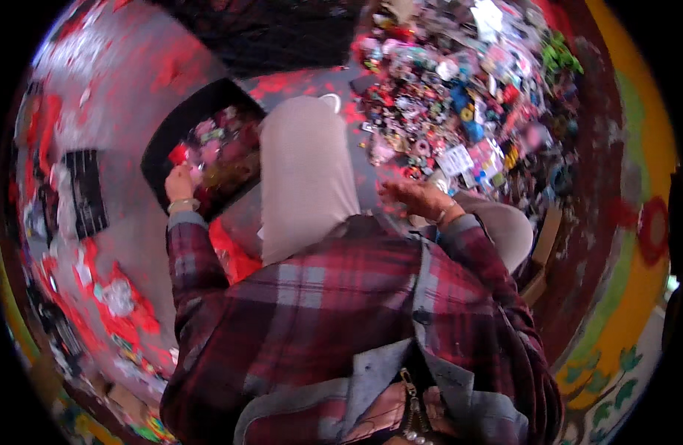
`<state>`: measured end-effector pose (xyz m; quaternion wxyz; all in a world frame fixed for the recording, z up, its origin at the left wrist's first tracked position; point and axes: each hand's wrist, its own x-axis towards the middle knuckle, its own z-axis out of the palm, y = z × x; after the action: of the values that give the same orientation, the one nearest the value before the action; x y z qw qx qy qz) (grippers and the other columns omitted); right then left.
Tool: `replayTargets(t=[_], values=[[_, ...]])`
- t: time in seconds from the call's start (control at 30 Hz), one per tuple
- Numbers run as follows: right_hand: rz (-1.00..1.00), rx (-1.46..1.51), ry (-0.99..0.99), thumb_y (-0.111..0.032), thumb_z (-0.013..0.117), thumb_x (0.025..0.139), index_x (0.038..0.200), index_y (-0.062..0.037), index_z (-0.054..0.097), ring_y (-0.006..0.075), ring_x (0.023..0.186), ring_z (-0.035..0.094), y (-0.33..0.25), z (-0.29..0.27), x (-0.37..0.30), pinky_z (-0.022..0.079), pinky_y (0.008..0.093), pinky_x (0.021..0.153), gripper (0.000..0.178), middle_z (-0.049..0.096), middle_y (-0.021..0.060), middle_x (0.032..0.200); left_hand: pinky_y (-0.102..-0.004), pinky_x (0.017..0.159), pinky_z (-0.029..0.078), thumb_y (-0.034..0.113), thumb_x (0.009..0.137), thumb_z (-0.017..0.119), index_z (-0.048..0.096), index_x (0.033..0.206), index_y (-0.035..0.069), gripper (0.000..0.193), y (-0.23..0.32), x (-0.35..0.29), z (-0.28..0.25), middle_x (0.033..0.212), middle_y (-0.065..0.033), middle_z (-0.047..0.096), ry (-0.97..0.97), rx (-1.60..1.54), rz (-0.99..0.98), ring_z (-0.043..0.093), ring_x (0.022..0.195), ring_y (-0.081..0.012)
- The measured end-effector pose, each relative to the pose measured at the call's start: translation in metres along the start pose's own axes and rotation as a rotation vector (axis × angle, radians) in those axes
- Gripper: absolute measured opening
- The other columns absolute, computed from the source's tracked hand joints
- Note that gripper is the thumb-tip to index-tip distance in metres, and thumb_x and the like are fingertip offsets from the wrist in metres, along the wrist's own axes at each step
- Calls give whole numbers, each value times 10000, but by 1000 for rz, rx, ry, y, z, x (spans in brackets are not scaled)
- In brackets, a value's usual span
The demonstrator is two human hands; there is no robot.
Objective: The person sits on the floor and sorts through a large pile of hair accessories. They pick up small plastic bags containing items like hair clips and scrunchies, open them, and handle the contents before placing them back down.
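At the left side of a black bin [157,141], my left hand [181,183] has its fingers closed on a small red piece [179,154], whose kind is too blurred to make out. Inside the bin lies a jumble of small items [221,144] in pink, red and yellow. My right hand [419,199] is held over my bent right leg with its fingers stretched out, palm partly up and nothing in it. Near its fingertips begins a large heap of small colourful items [460,96].
Red plastic scraps [126,311] litter the grey floor [133,193] at the left. A dark crate-like panel [85,193] lies there too. Between bin and heap my left knee [308,163] sticks up. A painted yellow wall [645,111] curves along the right.
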<state>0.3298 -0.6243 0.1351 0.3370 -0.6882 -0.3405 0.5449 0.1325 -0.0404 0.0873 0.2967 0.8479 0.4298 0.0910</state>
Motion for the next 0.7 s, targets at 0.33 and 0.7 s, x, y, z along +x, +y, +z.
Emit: replayTargets(t=[0.33,0.7], values=[[75,-726,242,-269,504,770,754,-55,661,331,721,621,-69,-27,-23,491,435,632,266,645,144,783,-241,673,456,145,889,514,639,895,-10,199,388,-72,-51,802,-64,642,44,-402,776,570,698,-116],[230,-683,-122,-113,533,702,831,-51,658,345,810,617,-9,11,20,497,422,682,190,637,170,840,-239,802,433,143,907,482,594,1016,-10,219,526,-108,73,980,-92,630,-438,-885,830,578,931,-126]])
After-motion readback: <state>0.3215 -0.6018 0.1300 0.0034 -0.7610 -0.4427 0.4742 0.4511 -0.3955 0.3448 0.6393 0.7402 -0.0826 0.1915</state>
